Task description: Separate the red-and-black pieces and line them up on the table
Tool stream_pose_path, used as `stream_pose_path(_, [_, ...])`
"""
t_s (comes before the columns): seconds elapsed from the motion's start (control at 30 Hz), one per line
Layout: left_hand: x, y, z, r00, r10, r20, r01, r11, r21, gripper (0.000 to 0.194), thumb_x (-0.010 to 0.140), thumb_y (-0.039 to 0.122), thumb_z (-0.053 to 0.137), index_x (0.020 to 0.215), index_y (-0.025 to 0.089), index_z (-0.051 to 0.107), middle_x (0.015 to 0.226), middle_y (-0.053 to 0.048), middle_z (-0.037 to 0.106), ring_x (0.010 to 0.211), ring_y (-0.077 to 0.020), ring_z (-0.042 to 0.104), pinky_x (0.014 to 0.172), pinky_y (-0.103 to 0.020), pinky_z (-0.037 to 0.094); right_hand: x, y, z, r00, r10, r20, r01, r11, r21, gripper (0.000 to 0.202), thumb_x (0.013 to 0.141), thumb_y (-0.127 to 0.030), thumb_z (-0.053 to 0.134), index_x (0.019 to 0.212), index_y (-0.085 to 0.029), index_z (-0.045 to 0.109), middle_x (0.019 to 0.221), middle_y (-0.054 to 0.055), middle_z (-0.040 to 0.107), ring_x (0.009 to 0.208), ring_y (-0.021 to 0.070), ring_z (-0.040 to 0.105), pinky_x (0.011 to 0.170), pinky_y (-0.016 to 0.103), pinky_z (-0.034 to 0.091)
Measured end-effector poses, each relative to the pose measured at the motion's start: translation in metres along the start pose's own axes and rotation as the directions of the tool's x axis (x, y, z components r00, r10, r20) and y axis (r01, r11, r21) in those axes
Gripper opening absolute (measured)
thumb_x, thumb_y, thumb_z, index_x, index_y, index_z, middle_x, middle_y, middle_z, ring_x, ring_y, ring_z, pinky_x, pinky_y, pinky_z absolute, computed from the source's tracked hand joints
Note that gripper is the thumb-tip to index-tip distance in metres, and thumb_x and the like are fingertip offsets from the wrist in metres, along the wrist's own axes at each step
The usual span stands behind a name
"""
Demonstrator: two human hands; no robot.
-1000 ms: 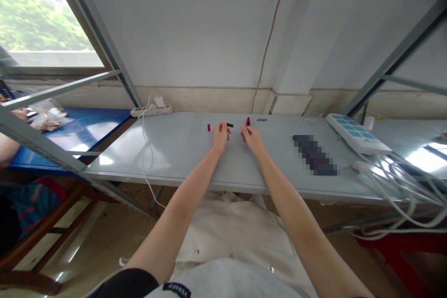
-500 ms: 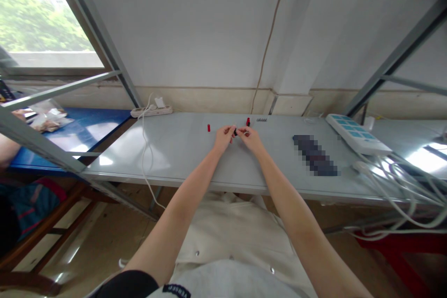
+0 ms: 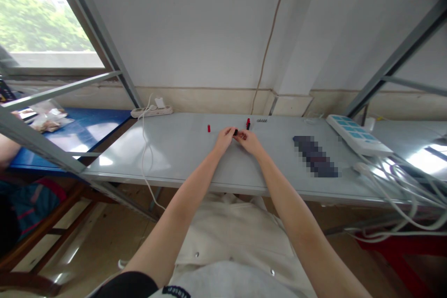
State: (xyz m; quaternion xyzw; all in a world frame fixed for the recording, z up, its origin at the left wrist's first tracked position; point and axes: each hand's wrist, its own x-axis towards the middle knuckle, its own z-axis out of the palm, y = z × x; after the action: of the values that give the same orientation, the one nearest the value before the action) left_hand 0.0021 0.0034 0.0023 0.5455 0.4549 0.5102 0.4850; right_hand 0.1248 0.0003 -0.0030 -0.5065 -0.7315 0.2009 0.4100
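Note:
Over the middle of the table my left hand (image 3: pixel 224 139) and my right hand (image 3: pixel 248 141) meet fingertip to fingertip. A small black part (image 3: pixel 235 132) is pinched between them; its lower portion is hidden by my fingers. To the left of my hands a short red cylinder (image 3: pixel 208 128) stands on the tabletop. Just behind my right hand is a small red and black piece (image 3: pixel 248 123). Beside it lies a row of several tiny dark pieces (image 3: pixel 261 120), too small to make out.
The grey table (image 3: pixel 181 149) runs along the wall. At its back left sits a power strip (image 3: pixel 152 111) with a white cable (image 3: pixel 144 149). On the right are a pixelated dark object (image 3: pixel 315 156), a large white socket block (image 3: pixel 358 135) and looped cables (image 3: pixel 401 186). Metal posts frame both sides.
My right hand's fingers have shifted and curled a little around the black part, which shows more on top. Both hands otherwise stay in place, and the pieces on the table have not moved.

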Motion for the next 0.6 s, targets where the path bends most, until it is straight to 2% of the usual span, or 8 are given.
stream_pose_path(0.13, [0.000, 0.001, 0.000, 0.999, -0.022, 0.039, 0.022, 1.000, -0.017, 0.028, 0.082, 0.037, 0.045, 0.088, 0.014, 0.060, 0.049, 0.006, 0.039, 0.034, -0.0024, 0.028, 0.037, -0.018, 0.023, -0.002, 0.001, 0.000, 0.998, -0.015, 0.057, 0.017, 0.999, -0.048, 0.014, 0.071, -0.029, 0.053, 0.072, -0.016, 0.058, 0.061, -0.001, 0.055, 0.055, 0.0101, 0.046, 0.054, 0.022, 0.035])
stream_pose_path(0.23, [0.001, -0.002, -0.001, 0.999, -0.007, 0.042, 0.005, 0.998, 0.059, 0.025, 0.082, 0.033, 0.043, 0.088, 0.015, 0.059, 0.052, 0.005, 0.042, 0.035, -0.0031, 0.030, 0.038, -0.019, 0.026, -0.003, 0.001, -0.004, 0.998, 0.026, 0.064, -0.016, 0.987, -0.159, 0.014, 0.072, -0.028, 0.053, 0.073, -0.016, 0.059, 0.064, 0.001, 0.058, 0.058, 0.0114, 0.049, 0.057, 0.023, 0.036])
stream_pose_path(0.3, [0.003, -0.005, -0.001, 0.999, 0.022, 0.034, -0.028, 0.984, 0.174, 0.024, 0.082, 0.030, 0.042, 0.088, 0.015, 0.060, 0.054, 0.003, 0.047, 0.039, -0.0048, 0.036, 0.042, -0.020, 0.031, -0.003, 0.003, -0.009, 0.996, 0.084, 0.016, -0.077, 0.965, -0.251, 0.013, 0.072, -0.027, 0.053, 0.075, -0.016, 0.060, 0.069, 0.003, 0.061, 0.063, 0.0127, 0.052, 0.059, 0.023, 0.037])
stream_pose_path(0.37, [0.004, -0.008, -0.001, 0.996, 0.086, 0.031, -0.091, 0.939, 0.331, 0.024, 0.082, 0.028, 0.042, 0.088, 0.015, 0.061, 0.058, 0.001, 0.053, 0.048, -0.0076, 0.045, 0.051, -0.021, 0.037, -0.003, 0.006, -0.015, 0.987, 0.149, -0.059, -0.160, 0.931, -0.329, 0.014, 0.073, -0.026, 0.053, 0.079, -0.016, 0.061, 0.074, 0.004, 0.063, 0.068, 0.0142, 0.055, 0.062, 0.024, 0.038])
stream_pose_path(0.47, [0.004, -0.013, -0.001, 0.979, 0.192, 0.073, -0.201, 0.815, 0.543, 0.023, 0.081, 0.027, 0.043, 0.089, 0.017, 0.062, 0.071, -0.003, 0.061, 0.064, -0.0114, 0.053, 0.065, -0.023, 0.040, -0.002, 0.013, -0.023, 0.957, 0.253, -0.144, -0.290, 0.858, -0.424, 0.017, 0.075, -0.028, 0.051, 0.083, -0.017, 0.061, 0.078, 0.007, 0.064, 0.073, 0.0168, 0.057, 0.062, 0.025, 0.039])
stream_pose_path(0.6, [0.003, -0.016, 0.000, 0.968, 0.208, 0.137, -0.247, 0.721, 0.647, 0.023, 0.082, 0.027, 0.042, 0.089, 0.019, 0.063, 0.077, -0.003, 0.063, 0.068, -0.0126, 0.054, 0.068, -0.024, 0.040, 0.000, 0.019, -0.027, 0.935, 0.310, -0.171, -0.354, 0.791, -0.500, 0.020, 0.077, -0.029, 0.049, 0.086, -0.017, 0.061, 0.082, 0.009, 0.064, 0.078, 0.0188, 0.059, 0.064, 0.026, 0.040])
